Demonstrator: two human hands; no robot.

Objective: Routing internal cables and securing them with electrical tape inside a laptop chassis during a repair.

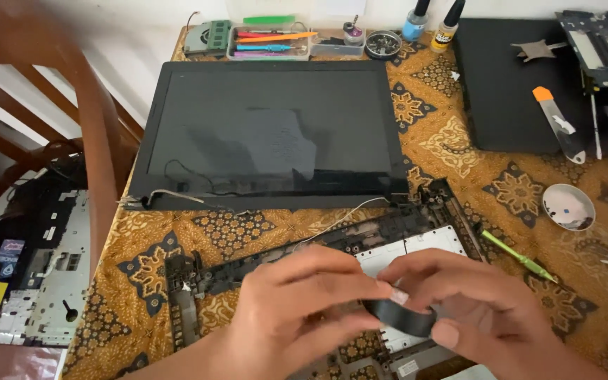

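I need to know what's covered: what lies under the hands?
Under the left hand and right hand lies a black laptop base frame with white panels; its middle is hidden.

Both hands hide much of the laptop base frame (388, 236) beneath them, and the bottom edge cuts off its near side. The black strip (401, 318) is partly covered by the fingers of the right hand (469, 309) and left hand (297, 309). Far beyond the right hand, the circuit board (603, 49) runs off the frame. Left of the left hand, the wooden chair (86, 119) is blurred.
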